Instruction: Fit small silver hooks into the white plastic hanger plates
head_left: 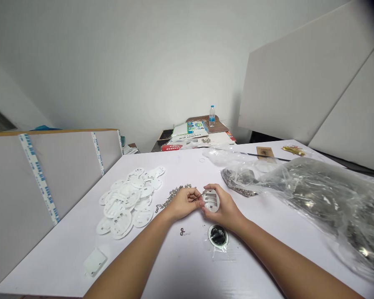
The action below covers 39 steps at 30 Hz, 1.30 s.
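My right hand [222,207] grips a round white plastic battery housing [211,201] by its edge, its slotted inside facing me. Close against the housing's left side, my left hand [187,202] has thumb and fingers pinched together; what sits between them is too small to make out. Behind the left hand lies a pile of small metal battery contacts [174,193]. A few loose contacts [182,231] rest nearer to me. Below the right hand, a round black disc with a white rim [218,236] lies on the table under clear film.
To the left are a heap of white round housings [124,199] and a square white piece [95,261]. Clear plastic bags of metal parts [318,203] cover the right side. Farther back are a brown card [264,152] and a water bottle [212,116]. A low partition [71,166] borders the left.
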Each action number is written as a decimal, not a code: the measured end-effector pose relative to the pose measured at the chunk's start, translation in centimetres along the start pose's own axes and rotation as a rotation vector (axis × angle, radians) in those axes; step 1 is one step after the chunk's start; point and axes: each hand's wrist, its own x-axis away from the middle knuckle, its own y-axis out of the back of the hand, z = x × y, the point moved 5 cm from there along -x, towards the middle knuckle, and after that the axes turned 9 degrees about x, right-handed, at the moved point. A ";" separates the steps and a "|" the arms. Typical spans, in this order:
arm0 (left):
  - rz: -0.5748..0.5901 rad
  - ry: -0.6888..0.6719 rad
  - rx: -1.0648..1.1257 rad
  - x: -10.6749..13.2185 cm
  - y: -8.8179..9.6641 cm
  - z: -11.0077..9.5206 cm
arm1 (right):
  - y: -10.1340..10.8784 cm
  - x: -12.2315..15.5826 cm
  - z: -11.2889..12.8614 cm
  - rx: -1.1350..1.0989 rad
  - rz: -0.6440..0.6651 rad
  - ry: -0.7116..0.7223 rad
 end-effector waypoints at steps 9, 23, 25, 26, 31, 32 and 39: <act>0.133 0.042 0.214 0.5 -0.3 -0.1 | 0.3 0.3 1.3 -0.231 0.029 -0.063; 0.137 -0.063 0.266 0.2 -0.6 0.4 | -0.1 0.5 1.7 -0.161 0.017 -0.014; 0.116 -0.072 0.164 0.2 -0.6 0.1 | -0.1 0.4 1.4 -0.118 0.021 -0.015; 0.106 -0.069 0.107 0.1 -0.6 -0.1 | -0.1 0.3 1.2 -0.093 0.019 -0.019; 0.046 -0.065 -0.221 0.4 0.2 -0.9 | 0.0 0.0 -0.4 0.031 0.017 -0.051; 0.035 -0.082 -0.301 0.5 0.4 -1.2 | -0.1 0.0 -0.7 0.052 0.032 -0.062; 0.144 -0.256 -0.709 1.2 0.5 -2.1 | -1.0 0.2 -1.9 0.125 0.116 -0.097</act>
